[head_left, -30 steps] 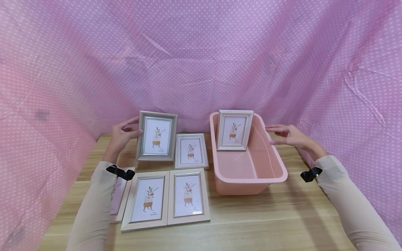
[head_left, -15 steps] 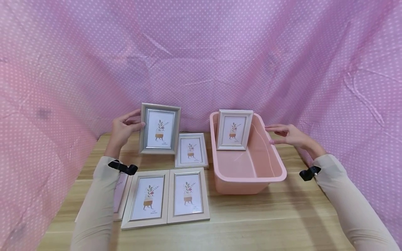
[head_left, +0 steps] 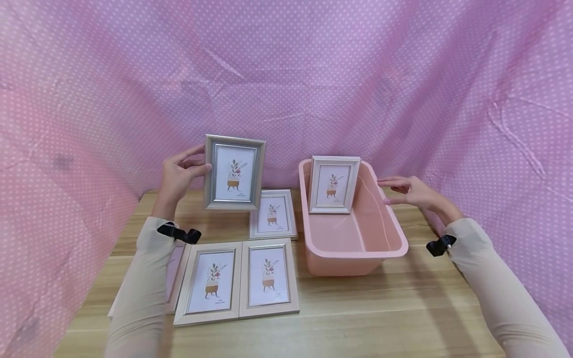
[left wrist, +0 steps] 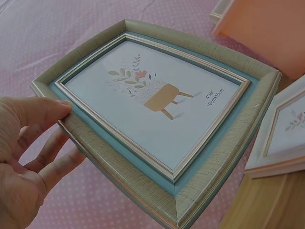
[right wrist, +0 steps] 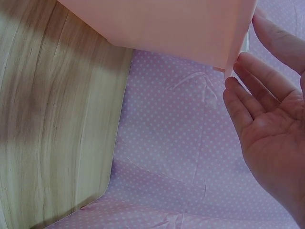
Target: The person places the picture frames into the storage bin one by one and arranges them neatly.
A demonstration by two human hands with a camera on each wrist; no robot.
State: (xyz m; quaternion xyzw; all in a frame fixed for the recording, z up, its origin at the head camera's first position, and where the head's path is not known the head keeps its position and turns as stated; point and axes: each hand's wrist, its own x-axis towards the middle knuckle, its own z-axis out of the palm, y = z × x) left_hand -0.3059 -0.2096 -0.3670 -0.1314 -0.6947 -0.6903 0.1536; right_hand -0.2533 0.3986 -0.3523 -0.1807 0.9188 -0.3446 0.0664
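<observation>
My left hand (head_left: 175, 178) pinches the left edge of a beige and silver picture frame (head_left: 235, 172), thumb on its front and fingers behind, as the left wrist view shows. The frame is raised above the table, its flower-pot print facing me. My right hand (head_left: 409, 192) touches the right rim of a pink plastic bin (head_left: 353, 258) with its fingertips, the fingers mostly straight; in the right wrist view they meet the rim of the bin (right wrist: 171, 28). Inside the bin, a white picture frame (head_left: 334, 185) leans upright at the far left, with another edge just behind it.
On the wooden table (head_left: 358, 318) lie a white frame (head_left: 274, 215) left of the bin and two cream frames, one left (head_left: 209, 279) and one right (head_left: 268, 278). A pinkish frame (head_left: 174, 273) is partly under my left forearm. Pink dotted cloth (head_left: 286, 89) hangs behind.
My left hand has lifted the beige and silver frame higher and moved it slightly right, partly over the white frame behind. My right hand stays at the bin's rim.
</observation>
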